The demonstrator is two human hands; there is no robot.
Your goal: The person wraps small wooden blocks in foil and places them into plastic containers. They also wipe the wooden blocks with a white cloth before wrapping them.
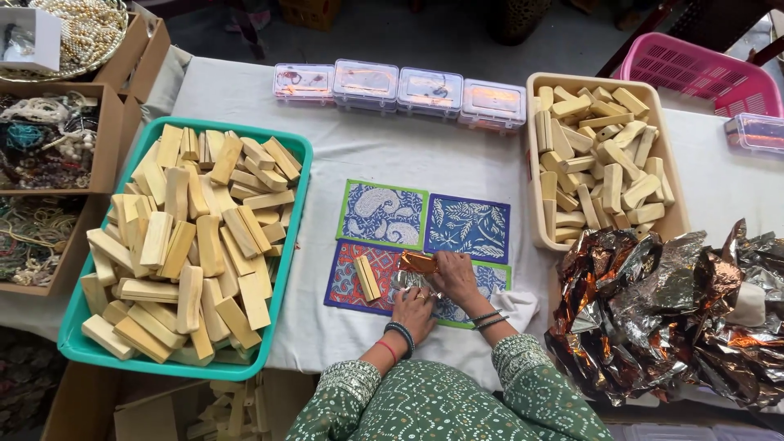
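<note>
My left hand and my right hand meet over the patterned cloth mats at the table's near middle. Together they hold a small block half wrapped in shiny copper and silver foil. A bare pale wooden block lies on the red mat just left of my hands. Dark and red bangles ring my left wrist, thin dark ones my right.
A teal tray heaped with wooden blocks sits left, a beige tray of blocks right. Crumpled foil sheets lie at the right. Several small clear boxes line the far edge. A pink basket and bead boxes flank the table.
</note>
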